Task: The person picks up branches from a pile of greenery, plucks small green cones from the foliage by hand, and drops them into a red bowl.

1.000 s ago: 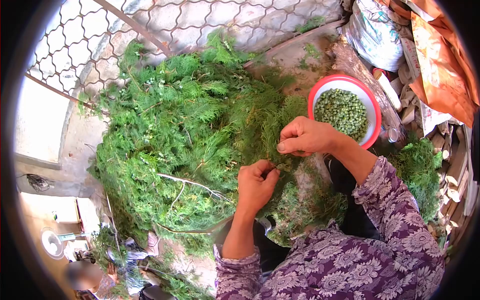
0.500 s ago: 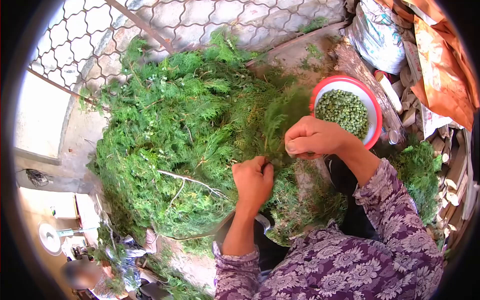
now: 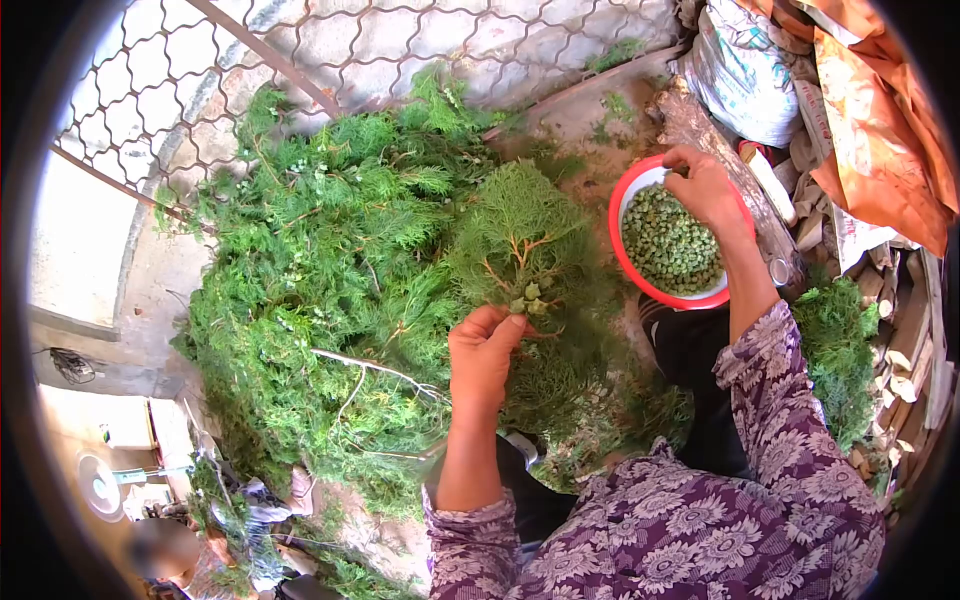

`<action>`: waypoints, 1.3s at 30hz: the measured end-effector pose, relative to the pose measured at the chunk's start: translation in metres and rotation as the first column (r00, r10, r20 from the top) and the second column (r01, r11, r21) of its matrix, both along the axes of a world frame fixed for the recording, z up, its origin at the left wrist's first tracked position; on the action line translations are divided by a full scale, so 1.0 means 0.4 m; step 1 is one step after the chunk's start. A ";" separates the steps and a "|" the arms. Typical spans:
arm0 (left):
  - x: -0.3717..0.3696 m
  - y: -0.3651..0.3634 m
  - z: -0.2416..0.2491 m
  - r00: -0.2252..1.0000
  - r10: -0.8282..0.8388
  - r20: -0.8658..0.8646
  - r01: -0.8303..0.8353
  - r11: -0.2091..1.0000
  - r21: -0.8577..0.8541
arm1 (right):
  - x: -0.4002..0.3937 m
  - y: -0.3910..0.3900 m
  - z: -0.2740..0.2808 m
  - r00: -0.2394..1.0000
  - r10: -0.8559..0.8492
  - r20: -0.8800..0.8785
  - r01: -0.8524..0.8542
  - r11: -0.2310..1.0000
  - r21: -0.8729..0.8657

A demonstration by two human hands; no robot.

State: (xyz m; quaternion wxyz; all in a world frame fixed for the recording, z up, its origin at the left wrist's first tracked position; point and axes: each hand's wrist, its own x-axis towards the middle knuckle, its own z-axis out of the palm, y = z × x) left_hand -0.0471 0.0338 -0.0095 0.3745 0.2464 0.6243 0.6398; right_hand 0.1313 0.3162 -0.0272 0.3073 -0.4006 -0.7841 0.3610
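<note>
In the head view my left hand (image 3: 483, 348) is closed, pinching a flat, feathery conifer sprig (image 3: 525, 215) by its stem. A small cluster of pale green cones (image 3: 535, 298) sits on the sprig just beyond my thumb. My right hand (image 3: 705, 190) hovers over the upper right side of a white basin with a red rim (image 3: 622, 245). Its thumb and forefinger are curled but apart, with nothing visible between them; the other fingers are partly hidden. Many small green cones (image 3: 670, 245) fill the bottom of the basin.
A large heap of cut conifer branches (image 3: 330, 250) spreads to the left. Wire mesh (image 3: 400, 45) runs along the back. A white sack (image 3: 750, 75), orange sheeting (image 3: 880, 130) and split wood (image 3: 915, 350) lie at the right. Another person (image 3: 205, 560) is at lower left.
My right hand has moved from beside my left hand up and right, over the basin. My left hand has shifted slightly left, and the sprig now shows more clearly. The basin appears slightly lower and left.
</note>
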 end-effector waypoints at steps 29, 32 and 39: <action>0.006 0.007 0.005 0.989 0.066 0.131 -0.073 0.996 0.047 | -0.175 -0.279 0.044 0.723 0.637 -0.266 -0.689 0.691 -0.216; 0.009 0.002 0.013 0.987 0.054 0.153 -0.064 0.996 0.065 | -0.186 -0.291 0.039 0.693 0.478 -0.539 -0.720 0.443 -0.533; 0.016 -0.008 0.023 0.983 0.008 0.184 -0.025 0.996 0.091 | -0.180 -0.309 0.064 0.733 0.345 -0.586 -0.680 0.335 -0.652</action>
